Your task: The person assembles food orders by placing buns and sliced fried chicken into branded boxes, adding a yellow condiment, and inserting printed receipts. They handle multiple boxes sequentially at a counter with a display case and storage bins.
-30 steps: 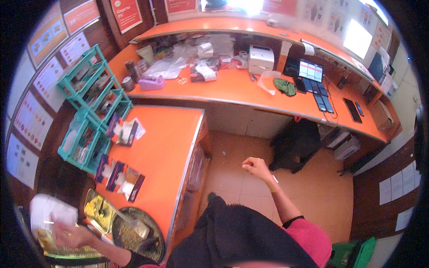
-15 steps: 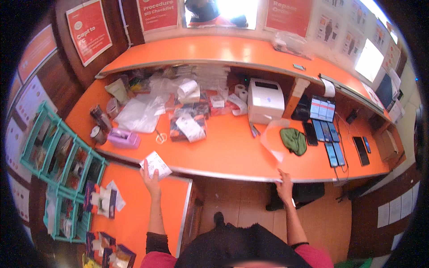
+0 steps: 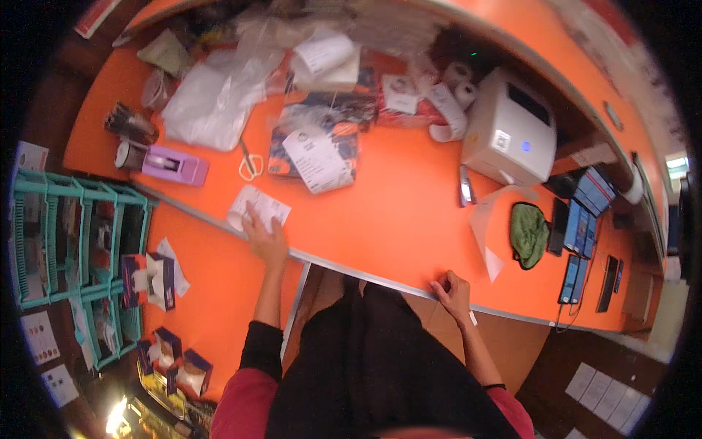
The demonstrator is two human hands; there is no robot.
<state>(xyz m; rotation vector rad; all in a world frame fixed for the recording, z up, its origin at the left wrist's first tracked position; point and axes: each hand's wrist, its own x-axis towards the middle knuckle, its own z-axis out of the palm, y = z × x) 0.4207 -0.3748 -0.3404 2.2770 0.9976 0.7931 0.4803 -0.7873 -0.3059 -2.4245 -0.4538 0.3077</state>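
Note:
My left hand (image 3: 266, 240) rests with spread fingers on a white printed slip (image 3: 257, 208) at the front edge of the orange desk. The slip's left side curls up. Over the desk edge, farther right, my right hand (image 3: 454, 295) is closed with curled fingers; what they hold, if anything, is hidden. White-handled scissors (image 3: 250, 166) lie just beyond the slip, beside a patterned dark-and-orange package (image 3: 284, 157) with a printed slip (image 3: 317, 161) on top. A translucent sheet (image 3: 480, 227) lies beyond my right hand, next to a green cloth pouch (image 3: 528, 235).
A purple tape dispenser (image 3: 175, 165) and clear plastic bags (image 3: 201, 106) occupy the left of the desk. At the back stands a white printer (image 3: 508, 128), with a stapler (image 3: 466, 186) before it. Phones (image 3: 572, 278) lie right. Teal baskets (image 3: 69, 293) and tissue boxes (image 3: 148, 282) stand at left.
My left hand has brought the slip forward onto the desk edge, its fingers now spread over it. My right hand has curled more tightly. The view has tilted down and closer to the desk.

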